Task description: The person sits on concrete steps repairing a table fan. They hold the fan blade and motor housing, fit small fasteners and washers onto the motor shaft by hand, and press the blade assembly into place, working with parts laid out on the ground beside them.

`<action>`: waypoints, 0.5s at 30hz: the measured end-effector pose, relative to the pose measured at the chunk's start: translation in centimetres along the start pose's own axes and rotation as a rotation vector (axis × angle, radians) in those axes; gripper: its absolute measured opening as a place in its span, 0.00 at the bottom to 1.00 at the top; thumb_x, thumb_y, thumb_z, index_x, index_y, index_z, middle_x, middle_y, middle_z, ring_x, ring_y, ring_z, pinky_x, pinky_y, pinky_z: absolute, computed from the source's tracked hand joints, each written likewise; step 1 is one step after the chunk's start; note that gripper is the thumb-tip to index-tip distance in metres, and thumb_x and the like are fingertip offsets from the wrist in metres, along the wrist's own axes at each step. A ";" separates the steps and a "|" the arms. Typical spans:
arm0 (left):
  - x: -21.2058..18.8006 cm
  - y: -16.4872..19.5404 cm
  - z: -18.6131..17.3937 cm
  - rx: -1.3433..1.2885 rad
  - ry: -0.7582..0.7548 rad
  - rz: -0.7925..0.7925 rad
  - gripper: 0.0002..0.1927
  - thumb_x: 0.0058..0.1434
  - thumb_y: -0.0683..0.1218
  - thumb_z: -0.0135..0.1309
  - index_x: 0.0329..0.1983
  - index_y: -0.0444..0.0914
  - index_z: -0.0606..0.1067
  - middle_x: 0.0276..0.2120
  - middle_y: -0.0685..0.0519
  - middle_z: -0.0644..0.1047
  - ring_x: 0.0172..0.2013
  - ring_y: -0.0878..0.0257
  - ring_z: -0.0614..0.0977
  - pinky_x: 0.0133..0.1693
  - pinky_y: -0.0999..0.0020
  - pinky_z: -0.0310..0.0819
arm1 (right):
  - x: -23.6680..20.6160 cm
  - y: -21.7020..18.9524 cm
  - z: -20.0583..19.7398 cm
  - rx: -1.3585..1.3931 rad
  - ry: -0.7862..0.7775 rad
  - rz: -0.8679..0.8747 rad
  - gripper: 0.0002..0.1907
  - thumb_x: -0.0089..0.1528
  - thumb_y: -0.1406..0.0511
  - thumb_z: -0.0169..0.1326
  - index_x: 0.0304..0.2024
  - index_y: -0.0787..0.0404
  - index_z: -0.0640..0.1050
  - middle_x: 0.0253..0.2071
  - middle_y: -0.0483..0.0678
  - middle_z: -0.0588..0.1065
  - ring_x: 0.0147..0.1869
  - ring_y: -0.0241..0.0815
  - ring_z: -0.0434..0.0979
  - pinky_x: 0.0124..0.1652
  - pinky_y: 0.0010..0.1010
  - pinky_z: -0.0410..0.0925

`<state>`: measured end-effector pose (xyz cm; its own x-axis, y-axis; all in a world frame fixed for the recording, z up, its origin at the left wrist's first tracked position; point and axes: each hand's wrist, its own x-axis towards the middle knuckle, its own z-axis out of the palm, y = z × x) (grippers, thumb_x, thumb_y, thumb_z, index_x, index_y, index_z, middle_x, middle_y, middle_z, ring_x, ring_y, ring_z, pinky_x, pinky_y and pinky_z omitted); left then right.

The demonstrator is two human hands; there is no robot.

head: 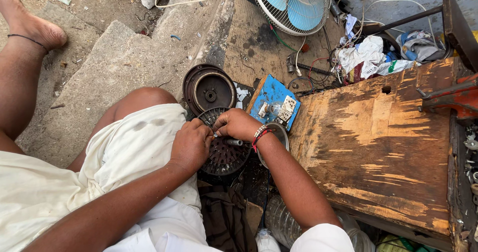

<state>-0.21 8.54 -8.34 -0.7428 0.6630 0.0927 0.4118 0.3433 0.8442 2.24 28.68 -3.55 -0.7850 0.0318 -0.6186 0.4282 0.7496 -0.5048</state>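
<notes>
A round, dark, slotted motor core [224, 155] with a short metal shaft sticking out of its middle rests against my knee. My left hand [190, 145] grips its left rim, fingers curled over the edge. My right hand [240, 124], with beaded and red-thread bracelets on the wrist, closes over the top rim close to the shaft. Both hands touch each other above the core. A round metal cover [207, 88] lies on the ground just beyond it.
A blue board with white switches [274, 102] lies right of my hands. A worn wooden bench [378, 142] fills the right side, with a red vise [455, 97] on it. A table fan [291, 5], tangled wires and crumpled rags [366, 55] are farther off. A bare foot [30, 25] is top left.
</notes>
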 end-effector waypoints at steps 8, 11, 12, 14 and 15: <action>0.0 0.8 -0.2 0.020 0.001 -0.021 0.02 0.55 0.42 0.60 0.31 0.39 0.80 0.34 0.50 0.74 0.40 0.49 0.77 0.41 0.53 0.72 | -0.3 -0.8 0.0 0.010 0.021 0.026 0.10 0.53 0.66 0.66 0.38 0.58 0.86 0.35 0.48 0.84 0.39 0.37 0.85 0.42 0.31 0.75; 0.0 0.8 -0.2 0.018 0.018 -0.010 0.03 0.56 0.42 0.60 0.33 0.39 0.80 0.34 0.50 0.74 0.40 0.49 0.76 0.40 0.53 0.71 | -0.2 -1.1 0.0 0.047 0.026 0.060 0.08 0.54 0.67 0.65 0.37 0.59 0.85 0.34 0.48 0.84 0.39 0.37 0.85 0.41 0.31 0.76; 0.0 0.8 -0.2 0.019 0.017 -0.008 0.03 0.56 0.42 0.60 0.33 0.39 0.80 0.34 0.50 0.73 0.40 0.49 0.76 0.40 0.53 0.71 | -0.2 -1.2 0.0 0.049 0.024 0.064 0.08 0.54 0.67 0.65 0.37 0.59 0.85 0.34 0.48 0.84 0.39 0.37 0.85 0.41 0.31 0.76; 0.0 0.8 -0.2 0.017 0.019 -0.013 0.03 0.56 0.42 0.60 0.33 0.39 0.80 0.34 0.49 0.74 0.40 0.49 0.76 0.40 0.53 0.71 | -0.1 -1.2 0.1 0.056 0.026 0.072 0.08 0.54 0.67 0.65 0.37 0.59 0.85 0.34 0.48 0.84 0.39 0.36 0.86 0.41 0.30 0.76; 0.0 0.8 -0.1 0.015 0.026 -0.020 0.03 0.55 0.42 0.60 0.33 0.39 0.80 0.34 0.49 0.74 0.40 0.49 0.76 0.40 0.52 0.71 | 0.0 -1.1 0.1 0.059 0.029 0.072 0.08 0.54 0.68 0.65 0.37 0.60 0.85 0.34 0.48 0.84 0.39 0.36 0.86 0.41 0.30 0.76</action>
<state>0.09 8.71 -7.60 -0.7646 0.6382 0.0895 0.4039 0.3664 0.8382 1.84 27.72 -3.04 -0.7632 0.1039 -0.6377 0.5090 0.7047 -0.4943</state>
